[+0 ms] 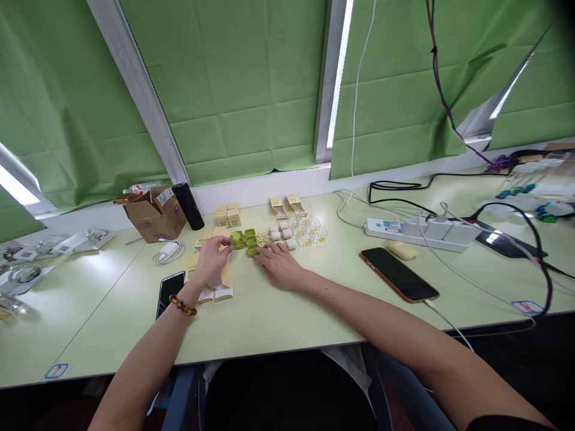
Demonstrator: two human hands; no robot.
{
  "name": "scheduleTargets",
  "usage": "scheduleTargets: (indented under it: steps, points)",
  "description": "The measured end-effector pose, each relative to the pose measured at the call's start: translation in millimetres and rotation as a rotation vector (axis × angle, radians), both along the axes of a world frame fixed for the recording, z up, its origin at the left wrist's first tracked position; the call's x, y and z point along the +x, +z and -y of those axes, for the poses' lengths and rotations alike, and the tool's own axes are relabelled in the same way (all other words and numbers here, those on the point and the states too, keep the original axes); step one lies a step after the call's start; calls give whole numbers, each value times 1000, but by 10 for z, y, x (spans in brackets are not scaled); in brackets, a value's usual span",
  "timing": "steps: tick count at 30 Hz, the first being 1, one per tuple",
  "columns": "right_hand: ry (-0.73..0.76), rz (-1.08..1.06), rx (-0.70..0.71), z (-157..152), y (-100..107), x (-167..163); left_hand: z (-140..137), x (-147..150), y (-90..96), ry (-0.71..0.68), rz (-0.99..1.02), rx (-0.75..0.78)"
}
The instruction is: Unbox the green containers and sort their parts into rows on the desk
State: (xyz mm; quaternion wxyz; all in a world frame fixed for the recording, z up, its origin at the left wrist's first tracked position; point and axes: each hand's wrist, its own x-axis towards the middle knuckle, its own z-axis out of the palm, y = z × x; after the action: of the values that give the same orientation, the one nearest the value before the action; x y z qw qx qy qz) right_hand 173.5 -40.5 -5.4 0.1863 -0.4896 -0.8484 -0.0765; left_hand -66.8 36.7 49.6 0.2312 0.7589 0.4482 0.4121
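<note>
My left hand (pixel 212 261) has its thumb and fingertips pinched together at a small green box (pixel 236 238), seemingly gripping its left side. Just right of it stands a column of small open green boxes (pixel 250 233). My right hand (pixel 281 267) lies palm down with fingers stretched out, its fingertips touching the nearest green box of that column. Beyond the right fingers are tiny yellow pieces (pixel 261 237), several whitish rounded blocks (pixel 284 225) and clear plastic cups (pixel 319 233) with yellow bits inside. Under and beside my left hand lie cream folded cartons (pixel 224 286), partly hidden.
More cream cartons (pixel 228 216) stand at the back. On the left are a cardboard box (pixel 155 214), a black cylinder (pixel 188 206), a white charger (pixel 168 250) and a phone (pixel 169 288). To the right lie another phone (pixel 398 274), a power strip (pixel 417 234) and loose cables.
</note>
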Motion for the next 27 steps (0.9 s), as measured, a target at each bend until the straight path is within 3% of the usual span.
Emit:
scheduleTargets:
  steps: [4, 9, 27]
  points:
    - [11, 8, -20, -1, 17, -9, 75, 94, -15, -4, -545, 293]
    - [27, 6, -45, 7, 37, -23, 134, 235, -23, 13, -925, 364]
    - [47, -14, -26, -3, 6, -33, 186, 291, -11, 22, -1029, 322]
